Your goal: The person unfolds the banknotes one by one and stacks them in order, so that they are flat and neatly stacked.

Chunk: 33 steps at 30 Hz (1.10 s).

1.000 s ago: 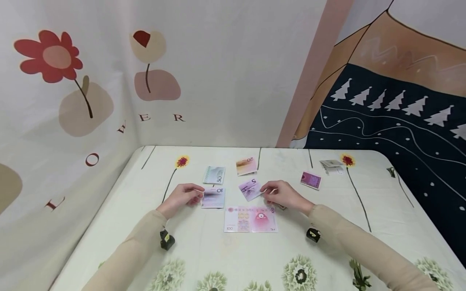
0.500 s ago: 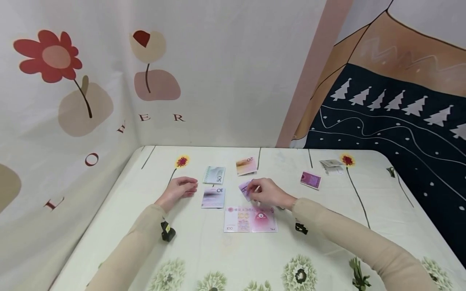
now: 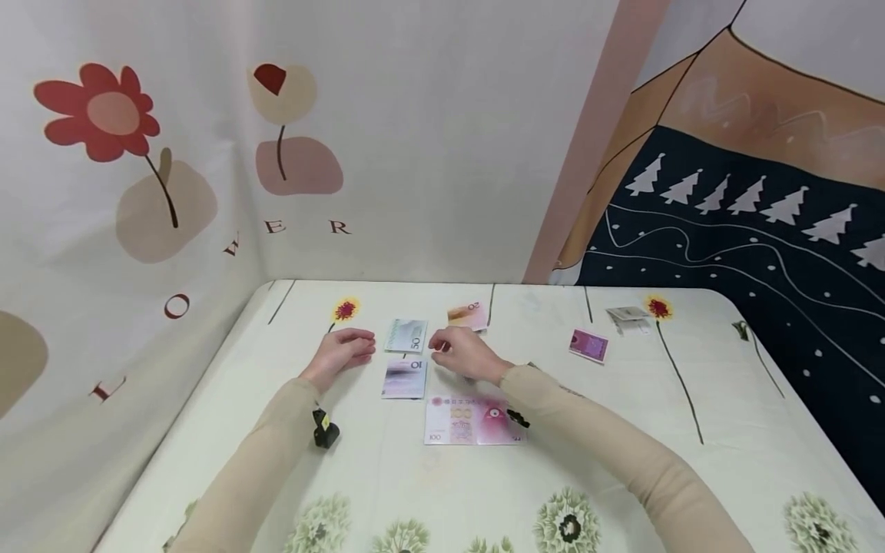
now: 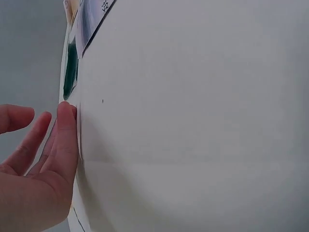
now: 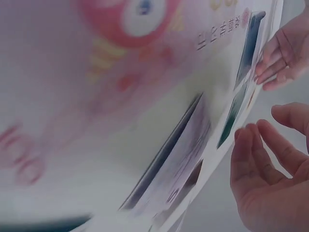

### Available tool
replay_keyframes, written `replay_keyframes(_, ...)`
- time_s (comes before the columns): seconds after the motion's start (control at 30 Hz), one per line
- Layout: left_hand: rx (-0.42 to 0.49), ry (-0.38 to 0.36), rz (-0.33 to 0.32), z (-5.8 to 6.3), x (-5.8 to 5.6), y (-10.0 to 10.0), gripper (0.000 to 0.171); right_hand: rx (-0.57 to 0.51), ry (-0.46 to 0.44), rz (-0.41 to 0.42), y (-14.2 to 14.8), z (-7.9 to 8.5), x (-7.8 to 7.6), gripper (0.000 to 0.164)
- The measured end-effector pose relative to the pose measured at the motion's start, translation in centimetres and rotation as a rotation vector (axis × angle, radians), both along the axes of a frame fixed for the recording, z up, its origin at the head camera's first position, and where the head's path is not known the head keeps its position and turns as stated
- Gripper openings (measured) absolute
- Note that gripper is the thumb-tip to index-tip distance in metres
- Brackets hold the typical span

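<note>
My left hand (image 3: 342,355) rests on the table left of a green folded 50 banknote (image 3: 406,336), fingers loose and holding nothing. Across from it, my right hand (image 3: 465,353) hovers near that note's right side, thumb apart from the fingers (image 5: 247,150). A purple 10 banknote (image 3: 404,379) lies just in front of the green one. Under the right hand is a folded purple 5 banknote (image 5: 181,154), mostly hidden in the head view. Nearest the person lies a flat pink 100 banknote (image 3: 459,422), its right part under the sleeve.
Behind the right hand stands an orange folded 20 banknote (image 3: 470,316). Farther right are a magenta banknote (image 3: 588,346) and a pale grey folded one (image 3: 628,314). Another folded note is mostly covered by the right forearm. A flower-print cloth (image 3: 373,491) covers the table.
My left hand has let go of the purple 10 note and drawn back to the left. The right hand has left the purple 5 note and moved left toward the green 50 note.
</note>
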<state>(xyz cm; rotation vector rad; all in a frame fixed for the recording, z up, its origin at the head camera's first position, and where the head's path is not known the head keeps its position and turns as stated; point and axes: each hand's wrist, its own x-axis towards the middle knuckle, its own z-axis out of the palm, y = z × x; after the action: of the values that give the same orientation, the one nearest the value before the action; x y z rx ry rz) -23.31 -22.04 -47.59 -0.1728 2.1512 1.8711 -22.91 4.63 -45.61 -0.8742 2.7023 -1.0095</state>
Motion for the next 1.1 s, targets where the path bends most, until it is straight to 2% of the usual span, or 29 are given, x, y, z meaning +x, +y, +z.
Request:
replay_keyframes(0.17,-0.017,0.021,0.005,0.1,-0.6,0.4,0.038,0.033,0.064,0.014,-1.4,0.1,-0.2,0.019)
replay_keyframes(0.33,-0.030,0.033,0.043,0.3,-1.4,0.7,0.037,0.082,0.098,-0.034,-2.3,-0.3,-0.8,0.020)
replay_keyframes(0.57,-0.033,0.018,0.077,0.0,-2.5,1.3,0.035,0.103,0.061,-0.062,-3.2,-1.4,-1.9,0.022)
replay_keyframes(0.87,-0.006,0.050,0.034,0.2,-3.2,2.5,0.036,0.087,-0.020,-0.073,-3.0,-1.8,-2.4,0.024)
replay_keyframes(1.0,0.001,0.026,0.017,0.2,-3.4,3.0,0.037,0.082,-0.051,-0.083,-3.0,-1.7,-2.5,0.024)
replay_keyframes(1.1,0.012,-0.009,0.031,0.2,-3.5,3.2,0.039,0.073,-0.058,-0.086,-3.0,-1.8,-2.6,0.024)
